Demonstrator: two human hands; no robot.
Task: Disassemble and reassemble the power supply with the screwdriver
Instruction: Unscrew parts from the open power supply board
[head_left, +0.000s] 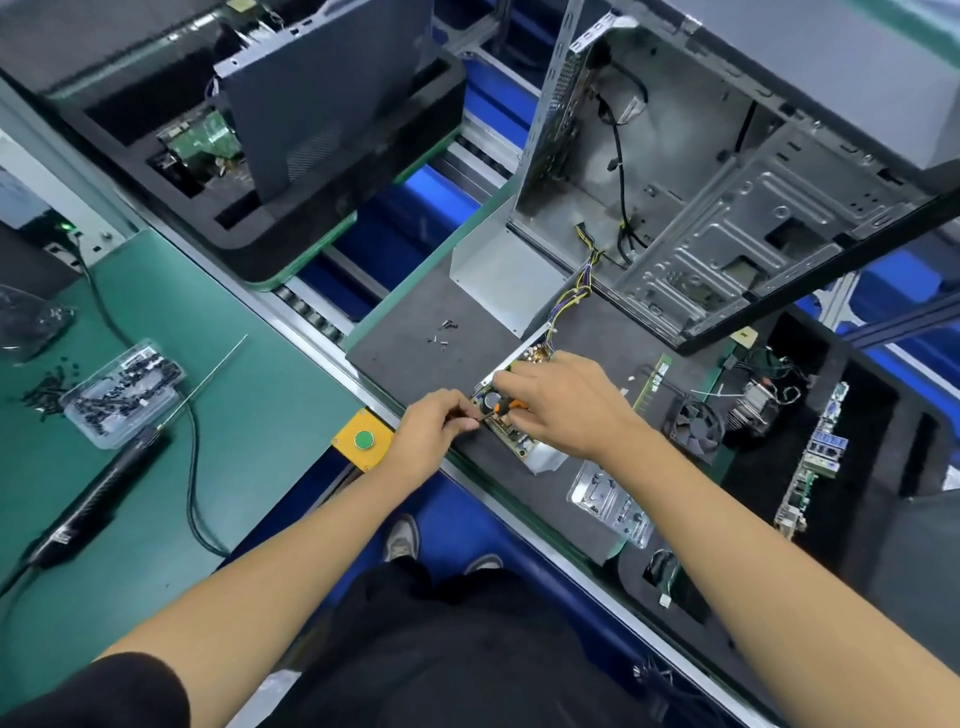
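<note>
Orange-handled screwdriver (506, 406) lay gripped in the right hand (566, 402), its tip over the open supply (514, 410) at the mat's (415, 343) six o'clock edge. Left hand (434, 426) pinched the shaft, probably to steady it. Loose screws (443, 334) waited at eleven o'clock.

You stand at a green-matted workbench (249, 364) on the left, with a roller conveyor (322, 312) running diagonally from near right to far left. The blue floor (457, 519) shows beneath. A yellow box with a green push button (363, 439) sits at the bench edge. Lighting is even.
</note>
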